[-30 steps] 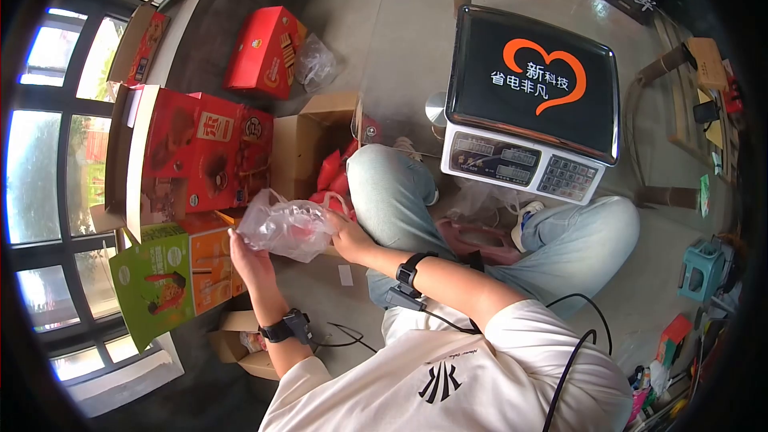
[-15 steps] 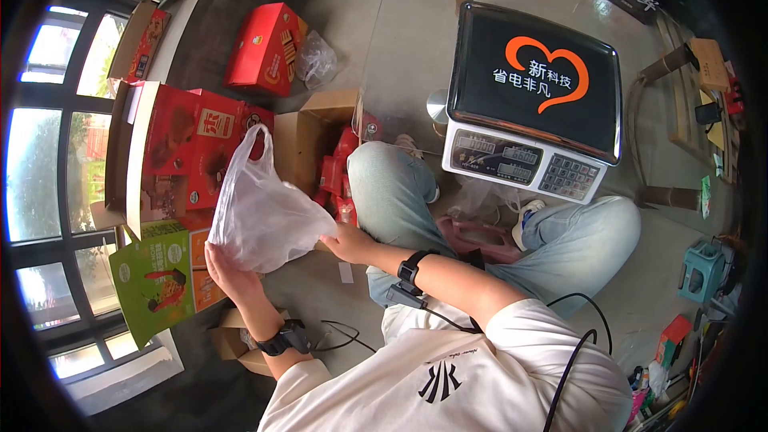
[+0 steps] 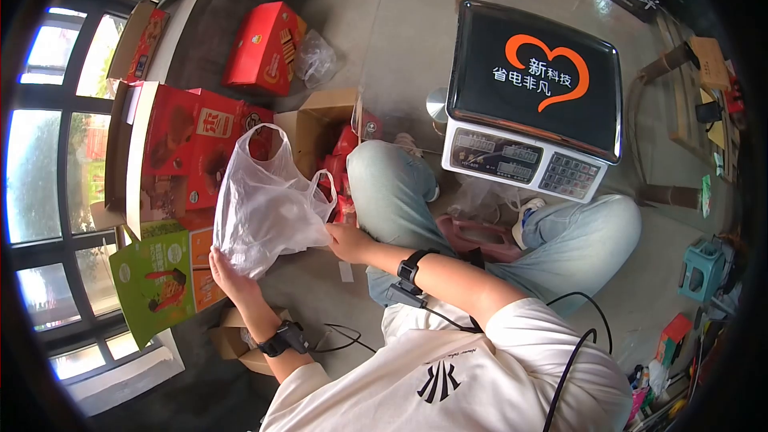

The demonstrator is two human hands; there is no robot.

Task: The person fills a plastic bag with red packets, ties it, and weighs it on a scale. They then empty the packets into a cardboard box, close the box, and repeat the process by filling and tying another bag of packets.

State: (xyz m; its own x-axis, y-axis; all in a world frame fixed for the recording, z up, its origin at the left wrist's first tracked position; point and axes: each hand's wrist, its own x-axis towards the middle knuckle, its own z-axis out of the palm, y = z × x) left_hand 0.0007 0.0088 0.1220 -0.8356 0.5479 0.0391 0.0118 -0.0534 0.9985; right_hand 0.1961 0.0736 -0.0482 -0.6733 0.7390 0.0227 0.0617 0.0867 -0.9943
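A thin white plastic bag (image 3: 268, 208) hangs between my two hands, its two loop handles standing up at the top and right. My left hand (image 3: 234, 276) is at the bag's lower left edge, fingers pressed against the plastic. At the bag's lower right edge, my right hand (image 3: 350, 242) pinches the plastic with closed fingers. Behind the bag is an open cardboard box (image 3: 328, 104) with red packets (image 3: 342, 148) inside. What the bag contains, if anything, cannot be made out.
A weighing scale (image 3: 532, 88) stands ahead to the right. Red boxes (image 3: 260, 48) and a green box (image 3: 156, 276) are on the left. A pink plastic object (image 3: 484, 240) lies between my legs, and a teal stool (image 3: 702, 270) is at the right.
The bag has opened wider and its right handle now stands free above my right hand. Both hands have shifted slightly; the left moved a little right and down.
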